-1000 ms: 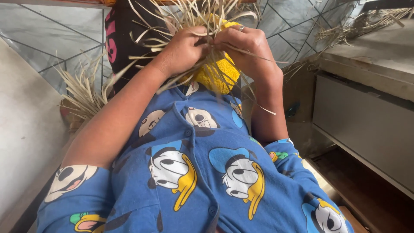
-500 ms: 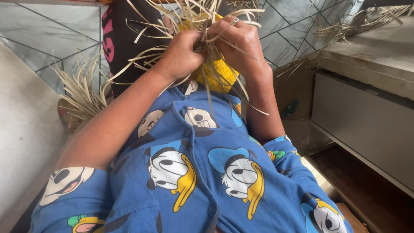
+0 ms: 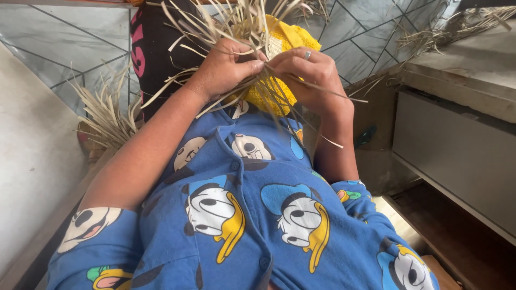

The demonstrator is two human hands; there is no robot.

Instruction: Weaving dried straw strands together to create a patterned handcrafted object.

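Pale dry straw strips (image 3: 236,24), seemingly half-woven, pinched by left hand (image 3: 226,70) and right hand (image 3: 312,75)

There is only 1 view, from a camera worn on the person's head. It looks steeply down along the chest, so the blue printed shirt (image 3: 252,215) fills the lower half of the frame, very near to the lens. The 2 forearms run up from the bottom to the left hand (image 3: 223,70) and right hand (image 3: 312,75), which meet close together in the upper middle. Beyond the fingers (image 3: 257,63) stands a tiled wall (image 3: 64,48); right of the fingers is a grey bench (image 3: 462,91).
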